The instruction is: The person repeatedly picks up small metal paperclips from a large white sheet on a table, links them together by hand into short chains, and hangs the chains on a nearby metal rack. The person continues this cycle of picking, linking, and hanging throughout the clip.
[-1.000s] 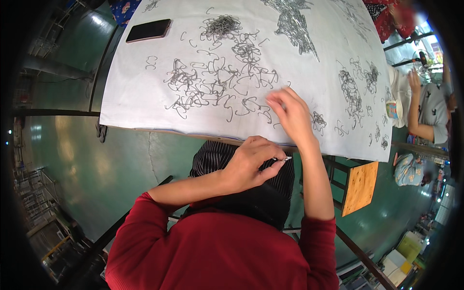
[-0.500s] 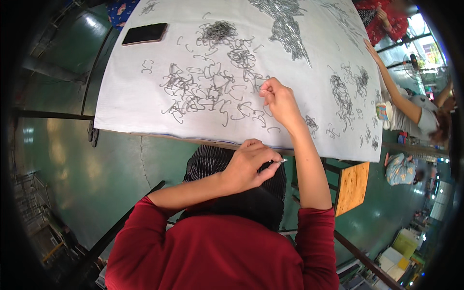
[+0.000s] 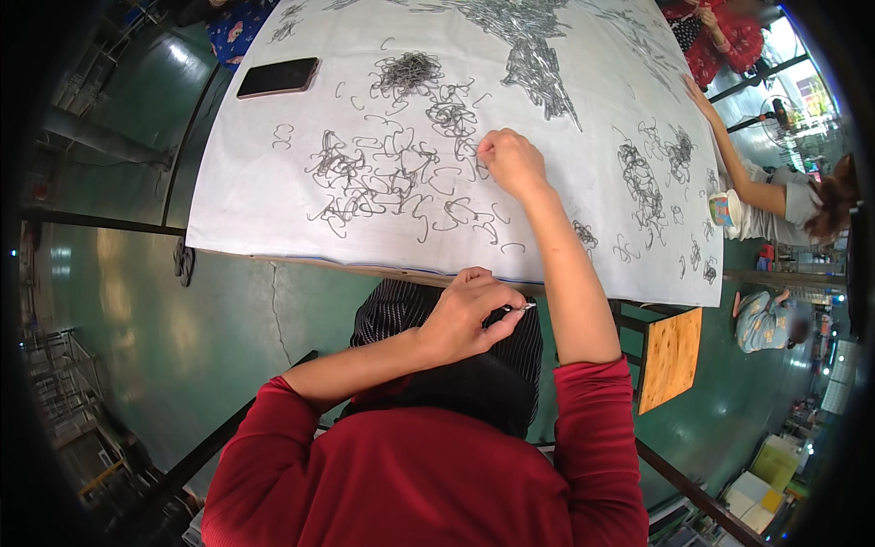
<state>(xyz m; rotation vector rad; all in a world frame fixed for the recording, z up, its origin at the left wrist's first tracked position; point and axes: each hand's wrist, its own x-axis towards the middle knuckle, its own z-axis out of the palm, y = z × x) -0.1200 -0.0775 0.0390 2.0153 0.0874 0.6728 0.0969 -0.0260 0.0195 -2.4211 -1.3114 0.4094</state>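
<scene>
Farther out over the white cloth [image 3: 264, 201] than a second ago, the right hand [image 3: 515, 164] has moved from the near right edge of the scattered wire hooks [image 3: 396, 173] to the strand trailing down from the dense, dark heap [image 3: 407, 71]. Its fingers are curled in close together, the tips at the hooks beside them; whether they grip one cannot be told.

By contrast, the left hand [image 3: 469, 314] stays at the table's near edge, above the striped black clothing on the lap. Its thumb and forefinger are pinched narrowly on a small shiny metal piece [image 3: 529, 306], whose tip pokes out to the right.

One C-shaped hook [image 3: 513, 246], earlier partly behind the right wrist, now shows fully near the edge. Around the scatter, the black smartphone [image 3: 278, 77] and the pile of slender metal pieces [image 3: 540, 77] remain on the cloth. At the right, a co-worker's hand [image 3: 700, 98], earlier raised, now reaches the tabletop's side.
</scene>
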